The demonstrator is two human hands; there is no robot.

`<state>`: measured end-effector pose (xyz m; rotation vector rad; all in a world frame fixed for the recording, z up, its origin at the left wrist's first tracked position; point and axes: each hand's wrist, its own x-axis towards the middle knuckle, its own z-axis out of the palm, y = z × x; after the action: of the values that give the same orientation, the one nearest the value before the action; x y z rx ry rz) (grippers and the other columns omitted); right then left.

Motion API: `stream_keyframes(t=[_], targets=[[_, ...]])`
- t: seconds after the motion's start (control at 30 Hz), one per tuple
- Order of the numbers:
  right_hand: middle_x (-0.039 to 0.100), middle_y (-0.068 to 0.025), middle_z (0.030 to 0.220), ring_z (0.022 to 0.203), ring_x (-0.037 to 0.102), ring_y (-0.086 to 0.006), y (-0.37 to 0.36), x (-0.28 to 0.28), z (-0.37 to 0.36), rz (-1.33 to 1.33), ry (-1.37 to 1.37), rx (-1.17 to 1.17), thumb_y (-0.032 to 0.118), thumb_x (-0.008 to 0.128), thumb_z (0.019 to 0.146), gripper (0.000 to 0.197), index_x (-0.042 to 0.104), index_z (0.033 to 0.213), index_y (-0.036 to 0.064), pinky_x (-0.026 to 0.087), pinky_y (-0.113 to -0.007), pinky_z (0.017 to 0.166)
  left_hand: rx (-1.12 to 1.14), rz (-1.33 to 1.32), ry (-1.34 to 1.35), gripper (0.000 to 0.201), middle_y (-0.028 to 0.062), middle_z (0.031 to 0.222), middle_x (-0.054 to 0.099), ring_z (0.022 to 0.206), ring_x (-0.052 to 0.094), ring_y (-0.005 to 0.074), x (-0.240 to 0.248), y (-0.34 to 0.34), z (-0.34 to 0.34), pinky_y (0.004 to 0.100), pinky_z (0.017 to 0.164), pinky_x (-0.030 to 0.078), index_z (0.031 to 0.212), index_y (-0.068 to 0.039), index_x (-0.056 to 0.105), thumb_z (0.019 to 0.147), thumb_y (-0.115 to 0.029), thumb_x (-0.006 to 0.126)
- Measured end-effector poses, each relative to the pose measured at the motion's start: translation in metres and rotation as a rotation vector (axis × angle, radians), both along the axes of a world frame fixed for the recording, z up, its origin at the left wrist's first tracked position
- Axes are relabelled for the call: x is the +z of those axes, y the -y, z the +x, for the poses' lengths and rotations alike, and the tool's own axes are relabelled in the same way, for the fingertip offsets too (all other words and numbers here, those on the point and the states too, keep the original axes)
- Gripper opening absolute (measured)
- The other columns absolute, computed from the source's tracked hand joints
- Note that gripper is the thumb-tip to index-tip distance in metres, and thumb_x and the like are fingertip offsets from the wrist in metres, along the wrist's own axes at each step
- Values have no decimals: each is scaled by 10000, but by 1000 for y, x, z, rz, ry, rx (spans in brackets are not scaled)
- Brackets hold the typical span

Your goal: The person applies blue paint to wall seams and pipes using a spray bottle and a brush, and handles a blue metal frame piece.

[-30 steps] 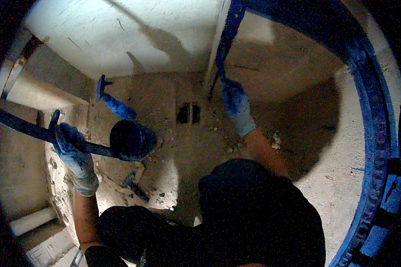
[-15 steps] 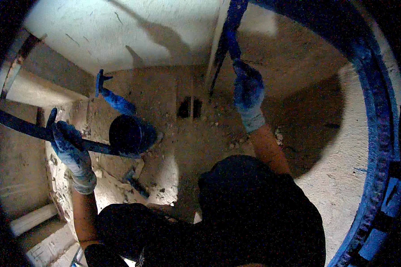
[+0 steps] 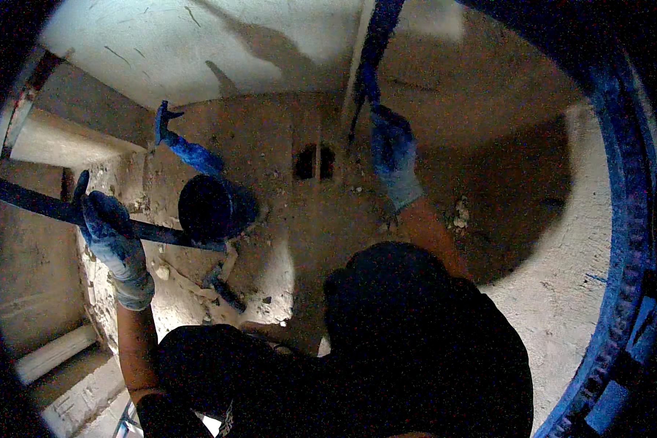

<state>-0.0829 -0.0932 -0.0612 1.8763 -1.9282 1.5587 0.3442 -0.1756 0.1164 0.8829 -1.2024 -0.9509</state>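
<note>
My left hand point(image 3: 111, 230), in a grey-white work glove with dark fingers, is closed around a long, dark flat bar point(image 3: 33, 202). The bar runs from the left edge to beside a dark bucket point(image 3: 206, 208) on the floor, and my thumb points up above it. At the upper middle my right hand point(image 3: 394, 150), in a matching glove, has its fingers drawn together. They are at the lower end of a long, dark blue-lit piece point(image 3: 377, 44) along a wall edge; what they grip is not clear. A blue-lit tool with a hammer-like head point(image 3: 162, 120) sticks up by the bucket.
Another dark hammer-like tool point(image 3: 226, 290) lies on the dirty floor among rubble. A pale wall point(image 3: 292, 36) rises ahead, with a small dark opening point(image 3: 314, 162) below. A ledge point(image 3: 87, 106) stands at the left, and a blue-lit curved edge point(image 3: 624, 219) borders the right.
My right hand has shifted slightly left and down in the picture. My left hand still holds the bar, and the view has moved a little.
</note>
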Motion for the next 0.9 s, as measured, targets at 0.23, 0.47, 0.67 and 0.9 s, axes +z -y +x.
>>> stream_keyframes(t=[0.23, 0.47, 0.67, 0.9], targets=[[585, -146, 1114, 995, 563, -314, -23, -91, -1, 311, -83, -43, 143, 492, 885, 296, 552, 1160, 52, 457, -407, 855, 21, 39, -58, 390, -41, 695, 400, 574, 352, 42, 5, -4, -20, 188, 488, 306, 1253, -35, 444, 950, -276, 486], [619, -119, 1060, 968, 584, -237, 11, 4, 24, -50, -31, 104, 170, 497, 910, 244, 577, 1105, 47, 463, -350, 839, 162, -42, 79, 353, -21, 827, 461, 685, 414, 77, -8, -10, 11, 226, 607, 385, 1163, -52, 467, 941, -325, 503], [641, -93, 975, 894, 605, -176, 40, 125, 135, 440, 447, 752, 246, 556, 908, 239, 614, 996, 32, 486, -333, 781, 142, 50, -57, 177, -27, 697, 498, 553, 411, 64, -7, 14, 42, 212, 471, 318, 930, -121, 527, 951, -291, 486], [626, -173, 976, 892, 593, -358, 114, 52, 278, 640, -367, 1212, 255, 578, 859, 259, 623, 983, 32, 483, -413, 786, 297, 521, -186, 228, -43, 667, 479, 526, 402, 60, -134, -12, 164, 205, 445, 306, 969, -119, 550, 961, -322, 448]])
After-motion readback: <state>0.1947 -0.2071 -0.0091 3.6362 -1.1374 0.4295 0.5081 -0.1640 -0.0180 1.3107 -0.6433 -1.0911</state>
